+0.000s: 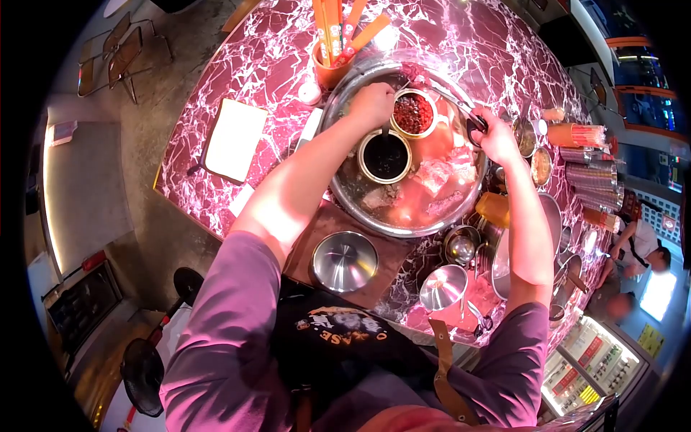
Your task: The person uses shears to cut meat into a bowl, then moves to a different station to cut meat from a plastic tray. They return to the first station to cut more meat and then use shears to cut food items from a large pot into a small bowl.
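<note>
My left hand (pixel 373 106) is closed over the left part of a large round metal basin (pixel 332 180), just beside a white-rimmed tub of red chilli (pixel 413 113). What its fingers hold is hidden. Below it stands a second tub with dark sauce (pixel 386 158), a dark handle poking out of it. My right hand (pixel 495 135) is wrapped around the black handle of a metal utensil (pixel 476 127) at the basin's right rim; the utensil's metal part reaches up and left over the basin. Pieces of raw-looking meat (pixel 435 175) lie in the basin around the tubs.
Nearest my body are a steel bowl (pixel 345 261) and a small metal pot (pixel 443 287). An orange cup of sticks (pixel 332 66) stands at the back left, a white pad (pixel 235 140) at the left. Stacked metal cups (pixel 594 185) line the right side. People (pixel 637 248) are farther right.
</note>
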### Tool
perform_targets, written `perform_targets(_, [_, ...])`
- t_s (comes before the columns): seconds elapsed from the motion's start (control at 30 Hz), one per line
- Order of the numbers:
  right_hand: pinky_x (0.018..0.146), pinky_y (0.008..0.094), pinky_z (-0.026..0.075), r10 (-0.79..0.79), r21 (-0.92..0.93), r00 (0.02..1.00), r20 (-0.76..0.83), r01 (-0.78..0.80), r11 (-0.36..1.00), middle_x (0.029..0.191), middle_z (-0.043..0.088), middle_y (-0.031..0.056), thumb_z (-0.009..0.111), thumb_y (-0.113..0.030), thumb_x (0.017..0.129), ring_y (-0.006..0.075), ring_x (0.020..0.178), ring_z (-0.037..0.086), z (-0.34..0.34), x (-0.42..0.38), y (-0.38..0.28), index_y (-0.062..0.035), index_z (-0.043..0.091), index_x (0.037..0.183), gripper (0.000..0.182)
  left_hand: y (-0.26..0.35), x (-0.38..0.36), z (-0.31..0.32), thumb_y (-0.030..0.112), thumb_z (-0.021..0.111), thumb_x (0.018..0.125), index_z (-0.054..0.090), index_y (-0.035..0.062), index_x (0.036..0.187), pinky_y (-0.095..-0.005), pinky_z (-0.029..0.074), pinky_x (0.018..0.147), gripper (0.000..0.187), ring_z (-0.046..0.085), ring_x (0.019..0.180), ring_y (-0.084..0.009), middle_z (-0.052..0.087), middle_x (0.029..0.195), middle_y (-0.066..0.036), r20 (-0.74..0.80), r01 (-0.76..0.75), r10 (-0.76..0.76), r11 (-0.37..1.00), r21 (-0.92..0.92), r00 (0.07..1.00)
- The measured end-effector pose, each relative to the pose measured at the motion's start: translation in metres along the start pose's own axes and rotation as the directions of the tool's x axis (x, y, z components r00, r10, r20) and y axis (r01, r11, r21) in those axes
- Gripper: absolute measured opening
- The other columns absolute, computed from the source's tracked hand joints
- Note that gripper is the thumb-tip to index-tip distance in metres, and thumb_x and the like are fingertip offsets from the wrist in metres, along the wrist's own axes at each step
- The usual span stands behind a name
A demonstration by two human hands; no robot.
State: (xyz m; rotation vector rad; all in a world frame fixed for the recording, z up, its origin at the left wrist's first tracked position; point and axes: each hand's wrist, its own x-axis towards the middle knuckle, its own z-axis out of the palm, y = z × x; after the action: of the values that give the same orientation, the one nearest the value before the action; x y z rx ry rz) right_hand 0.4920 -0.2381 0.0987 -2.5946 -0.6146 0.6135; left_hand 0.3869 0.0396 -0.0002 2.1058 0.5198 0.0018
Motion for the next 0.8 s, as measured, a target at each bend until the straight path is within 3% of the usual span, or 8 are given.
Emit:
perform_targets(0.1, [0.089, 0.0344, 0.052, 0.033, -0.079, 0.999, -0.037, -0.036, 0.996, 0.107, 0.073, 0.0135, 0.072, -0.004, 0.085, 0.0232, 0.1, 0.071, -0.002, -0.001, -0.012, -0.0107, 0.059, 0.13, 0.047, 0.004, -0.013, -0.013, 0.025, 0.054, 0.094, 0.072, 0.0061, 0.105, -0.0458, 0.054, 0.082, 0.029, 0.069, 0.092, -0.0364, 0.072, 0.097, -0.018, 0.012, -0.017, 0.016, 0.991, 0.131, 1.0])
perform_targets(0.17, [0.091, 0.0403, 0.052, 0.048, -0.078, 0.999, -0.023, -0.049, 0.996, 0.112, 0.071, 0.0164, 0.073, -0.012, 0.085, 0.0332, 0.106, 0.068, -0.002, 0.0, -0.015, -0.012, 0.059, 0.129, 0.046, 0.011, -0.03, -0.025, 0.026, 0.053, 0.094, 0.072, 0.0071, 0.104, -0.0474, 0.053, 0.083, 0.028, 0.068, 0.092, -0.038, 0.072, 0.098, -0.018, 0.006, -0.04, 0.039, 0.988, 0.151, 0.999])
perform_targets(0.4, [0.092, 0.0413, 0.052, 0.022, -0.117, 0.999, -0.036, -0.026, 0.993, 0.114, 0.07, 0.0167, 0.074, -0.013, 0.085, 0.0334, 0.107, 0.068, 0.005, -0.001, -0.019, -0.0124, 0.06, 0.13, 0.047, 0.001, -0.021, -0.006, 0.027, 0.054, 0.094, 0.071, 0.0101, 0.101, -0.0507, 0.052, 0.081, 0.025, 0.067, 0.09, -0.0412, 0.071, 0.095, -0.019, -0.056, -0.125, 0.132, 0.986, 0.11, 0.99])
perform_targets(0.57, [0.093, 0.043, 0.051, -0.02, -0.125, 0.999, -0.039, 0.015, 0.992, 0.117, 0.068, 0.0177, 0.075, -0.015, 0.083, 0.0347, 0.111, 0.065, 0.005, -0.011, -0.032, -0.0134, 0.058, 0.133, 0.054, 0.003, -0.009, 0.005, 0.029, 0.053, 0.095, 0.071, 0.0097, 0.098, -0.0515, 0.052, 0.082, 0.027, 0.067, 0.091, -0.042, 0.071, 0.095, -0.02, -0.104, -0.061, 0.07, 0.994, 0.092, 0.992])
perform_targets(0.63, [0.093, 0.0408, 0.052, 0.001, -0.262, 0.998, -0.062, -0.017, 0.965, 0.117, 0.069, 0.0178, 0.076, -0.016, 0.079, 0.033, 0.106, 0.068, -0.006, -0.017, -0.038, -0.0124, 0.054, 0.137, 0.062, 0.0, -0.008, 0.003, 0.031, 0.051, 0.096, 0.072, 0.0101, 0.097, -0.0525, 0.052, 0.083, 0.029, 0.067, 0.092, -0.043, 0.071, 0.096, -0.021, -0.095, -0.053, 0.061, 0.995, 0.083, 0.994])
perform_targets(0.67, [0.096, 0.043, 0.051, 0.009, -0.307, 0.999, -0.04, -0.021, 0.952, 0.122, 0.067, 0.0184, 0.077, -0.022, 0.077, 0.0357, 0.111, 0.066, -0.01, -0.016, -0.033, -0.0132, 0.05, 0.14, 0.069, -0.004, -0.008, 0.002, 0.029, 0.053, 0.095, 0.072, 0.0089, 0.1, -0.0505, 0.052, 0.082, 0.028, 0.067, 0.091, -0.0414, 0.071, 0.095, -0.02, -0.09, -0.071, 0.076, 0.996, 0.054, 0.993])
perform_targets(0.8, [0.1, 0.0436, 0.049, -0.014, -0.347, 1.0, -0.021, 0.006, 0.938, 0.127, 0.064, 0.0187, 0.076, -0.027, 0.078, 0.0361, 0.118, 0.062, -0.012, -0.011, -0.031, -0.0131, 0.049, 0.14, 0.069, -0.008, -0.013, 0.001, 0.028, 0.056, 0.095, 0.072, 0.0075, 0.104, -0.047, 0.053, 0.08, 0.027, 0.068, 0.09, -0.039, 0.072, 0.095, -0.019, -0.123, -0.097, 0.095, 0.995, -0.016, 0.988])
